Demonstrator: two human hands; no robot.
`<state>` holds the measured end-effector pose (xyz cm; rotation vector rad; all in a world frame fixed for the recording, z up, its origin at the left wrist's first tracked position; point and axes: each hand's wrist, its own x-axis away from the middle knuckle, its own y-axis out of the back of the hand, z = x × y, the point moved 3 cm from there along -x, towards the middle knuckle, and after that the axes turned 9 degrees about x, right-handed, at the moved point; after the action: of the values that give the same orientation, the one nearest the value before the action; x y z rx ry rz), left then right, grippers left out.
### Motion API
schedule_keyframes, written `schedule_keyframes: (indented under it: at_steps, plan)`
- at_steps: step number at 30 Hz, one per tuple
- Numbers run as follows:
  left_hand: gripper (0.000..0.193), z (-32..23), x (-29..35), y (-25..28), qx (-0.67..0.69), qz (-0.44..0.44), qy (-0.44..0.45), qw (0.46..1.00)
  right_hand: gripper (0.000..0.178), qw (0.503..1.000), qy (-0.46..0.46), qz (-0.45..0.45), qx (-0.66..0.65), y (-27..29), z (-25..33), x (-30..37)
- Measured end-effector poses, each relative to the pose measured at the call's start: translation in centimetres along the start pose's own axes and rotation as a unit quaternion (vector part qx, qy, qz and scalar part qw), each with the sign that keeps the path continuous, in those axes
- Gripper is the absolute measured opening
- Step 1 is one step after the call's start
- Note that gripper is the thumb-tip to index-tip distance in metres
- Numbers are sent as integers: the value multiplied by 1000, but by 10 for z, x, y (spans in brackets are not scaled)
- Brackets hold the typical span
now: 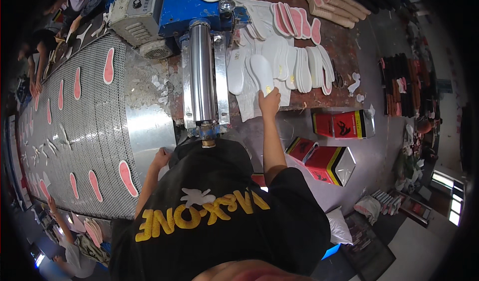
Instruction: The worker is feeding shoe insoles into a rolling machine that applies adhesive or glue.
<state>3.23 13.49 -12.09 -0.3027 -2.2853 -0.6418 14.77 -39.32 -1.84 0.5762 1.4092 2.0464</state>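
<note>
My right hand (269, 102) reaches forward to the brown worktable (344, 61) and pinches the heel end of a white insole (262, 71). That insole lies on top of a spread of overlapping white insoles (299, 66). My left hand (160, 157) rests on the steel plate (149, 126) beside the mesh conveyor and holds nothing. Between my arms stands a shiny metal roller (202, 74) mounted on a blue machine (187, 6).
A wire-mesh conveyor (85, 126) at the left carries several pink insoles (127, 177). Other people's hands work along its far side and near end. Pink-edged insoles (294, 20) are stacked at the table's back. Red and yellow tins (329, 163) stand on the floor at the right.
</note>
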Motion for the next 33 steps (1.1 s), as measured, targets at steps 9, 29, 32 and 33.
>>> schedule_keyframes:
  at_steps: [9,29,32,33]
  plan:
    - [22,-135,45,62,45,91,-77,992,58,930,296,24,-217,158,3,4]
    - [75,-375,93,89,-294,-36,-522,800,37,935,233,216,-161,79,32,75]
    - [78,-354,84,107,-328,-74,-499,799,26,926,226,273,-132,20,-18,94]
    - [79,-346,79,116,-320,-97,-511,792,24,918,235,295,-122,-3,-32,101]
